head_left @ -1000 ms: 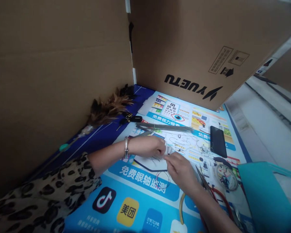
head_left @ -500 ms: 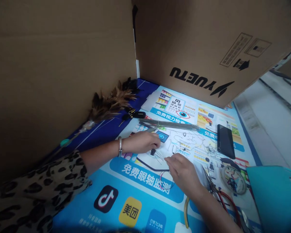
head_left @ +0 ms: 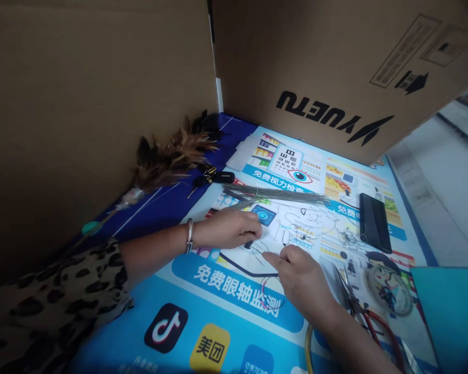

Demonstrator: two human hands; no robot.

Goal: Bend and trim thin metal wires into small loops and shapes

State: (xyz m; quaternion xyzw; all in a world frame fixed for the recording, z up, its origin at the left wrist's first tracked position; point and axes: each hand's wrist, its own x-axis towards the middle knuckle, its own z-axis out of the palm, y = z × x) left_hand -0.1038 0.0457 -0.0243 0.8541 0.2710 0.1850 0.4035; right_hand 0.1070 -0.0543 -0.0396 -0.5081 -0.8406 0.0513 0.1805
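My left hand (head_left: 231, 228) rests on the printed poster (head_left: 218, 322), fingers curled round a small dark piece I cannot make out. A silver bangle (head_left: 188, 236) circles that wrist, below a leopard-print sleeve (head_left: 42, 306). My right hand (head_left: 300, 278) lies just right of it, thumb and forefinger pinched on a thin wire at the poster surface. Small wire bits (head_left: 304, 228) are scattered beyond both hands. A small wire loop (head_left: 271, 293) lies under my right palm. A bundle of long thin metal wires (head_left: 281, 195) lies across the poster behind my hands.
Cardboard walls (head_left: 93, 104) close the left and back. A feather duster (head_left: 167, 158) and keys (head_left: 214, 177) lie at the back left. A black phone (head_left: 374, 222), red-handled pliers (head_left: 366, 317), a round dish (head_left: 390, 296) and a teal box (head_left: 452, 317) sit to the right.
My hands have drawn slightly apart, and the left has shifted a little left. The camera has tipped, so the poster sits higher in view.
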